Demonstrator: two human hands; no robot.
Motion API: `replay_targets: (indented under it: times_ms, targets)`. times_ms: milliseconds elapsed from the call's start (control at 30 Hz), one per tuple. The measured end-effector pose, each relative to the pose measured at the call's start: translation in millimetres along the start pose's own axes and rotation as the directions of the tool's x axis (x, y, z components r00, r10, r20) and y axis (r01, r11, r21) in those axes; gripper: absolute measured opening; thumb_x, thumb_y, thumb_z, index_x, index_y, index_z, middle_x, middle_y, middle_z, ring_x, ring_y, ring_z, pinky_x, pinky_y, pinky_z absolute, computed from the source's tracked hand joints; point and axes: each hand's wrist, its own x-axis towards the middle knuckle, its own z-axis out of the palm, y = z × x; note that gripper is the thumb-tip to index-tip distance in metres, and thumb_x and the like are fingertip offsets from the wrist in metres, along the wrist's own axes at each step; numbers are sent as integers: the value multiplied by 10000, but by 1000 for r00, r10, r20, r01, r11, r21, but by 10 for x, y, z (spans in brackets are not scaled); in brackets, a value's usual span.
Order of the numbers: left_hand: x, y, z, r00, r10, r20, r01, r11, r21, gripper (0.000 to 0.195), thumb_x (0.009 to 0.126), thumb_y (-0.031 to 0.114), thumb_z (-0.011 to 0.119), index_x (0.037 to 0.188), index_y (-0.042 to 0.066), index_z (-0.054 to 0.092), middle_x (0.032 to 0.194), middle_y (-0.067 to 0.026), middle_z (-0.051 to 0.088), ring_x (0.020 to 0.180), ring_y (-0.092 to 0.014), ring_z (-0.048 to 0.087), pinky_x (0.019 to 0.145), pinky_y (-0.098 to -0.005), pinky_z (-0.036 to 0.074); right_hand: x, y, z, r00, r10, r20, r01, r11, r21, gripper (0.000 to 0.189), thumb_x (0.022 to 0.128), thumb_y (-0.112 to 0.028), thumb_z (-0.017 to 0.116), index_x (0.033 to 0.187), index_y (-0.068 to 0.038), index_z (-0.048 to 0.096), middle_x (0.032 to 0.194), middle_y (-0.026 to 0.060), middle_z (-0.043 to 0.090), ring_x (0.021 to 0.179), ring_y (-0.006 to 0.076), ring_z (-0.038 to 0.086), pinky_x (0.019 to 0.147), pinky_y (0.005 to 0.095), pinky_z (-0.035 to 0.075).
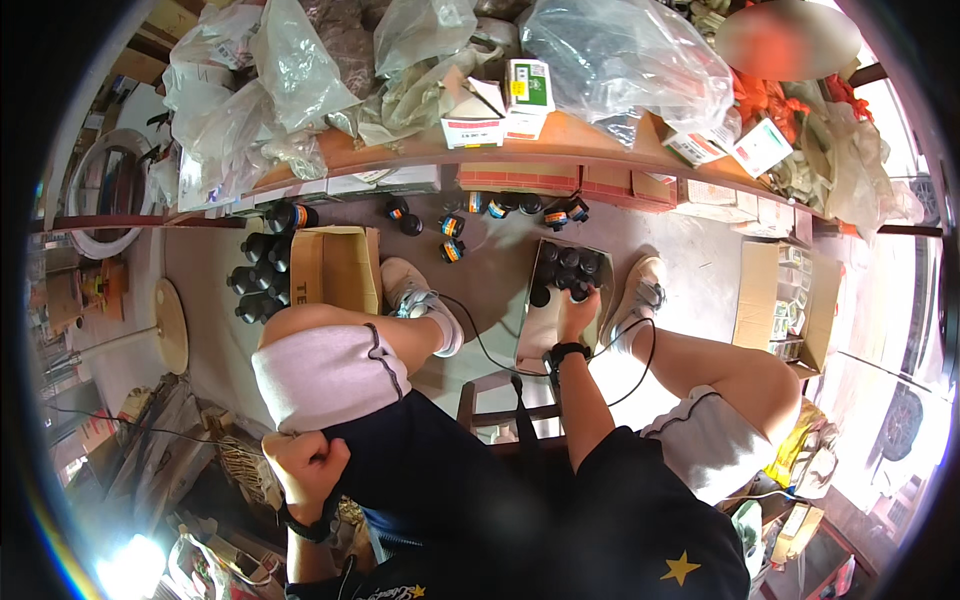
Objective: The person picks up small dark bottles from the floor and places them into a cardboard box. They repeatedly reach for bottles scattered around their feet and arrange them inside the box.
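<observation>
My right hand reaches down between my feet, its fingers around a black canister at the near side of a group of canisters. These black canisters stand close together in the far part of a shallow cardboard box on the floor. Bare cardboard shows in the box's near part. Curled into a fist, my left hand rests by my left thigh with nothing visible in it. Loose black canisters with orange and blue labels lie and stand on the floor beyond the box.
An open cardboard carton stands by my left foot, with several black canisters beside it. Plastic bags and small boxes crowd the wooden table ahead. A black cable crosses near my right wrist. Another carton holds small boxes.
</observation>
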Motion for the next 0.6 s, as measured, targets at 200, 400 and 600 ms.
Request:
replay_targets:
  times_ms: [200, 400, 600]
  targets:
    - [-41, 55, 33, 999, -29, -45, 29, 999, 15, 297, 552, 90, 625, 447, 41, 352, 401, -88, 305, 348, -227, 320, 399, -319, 241, -180, 404, -97, 976, -121, 181, 136, 988, -75, 485, 621, -108, 697, 1021, 4, 446, 963, 191, 481, 906, 375, 501, 799, 405, 413]
    - [-13, 96, 57, 997, -41, -61, 42, 999, 10, 297, 560, 95, 610, 456, 25, 340, 408, -95, 285, 357, -209, 297, 403, -317, 227, -276, 533, 1, 965, -26, 260, 36, 999, -35, 517, 637, -36, 661, 1081, 7, 401, 1025, 224, 419, 919, 392, 463, 791, 410, 413]
    - [-2, 111, 59, 998, -42, -47, 43, 999, 20, 300, 560, 107, 605, 451, 30, 336, 406, -97, 291, 356, -225, 311, 403, -319, 235, -299, 232, -14, 997, -7, 78, 16, 994, -111, 430, 649, 12, 534, 1063, 14, 419, 998, 214, 419, 907, 382, 454, 823, 430, 374]
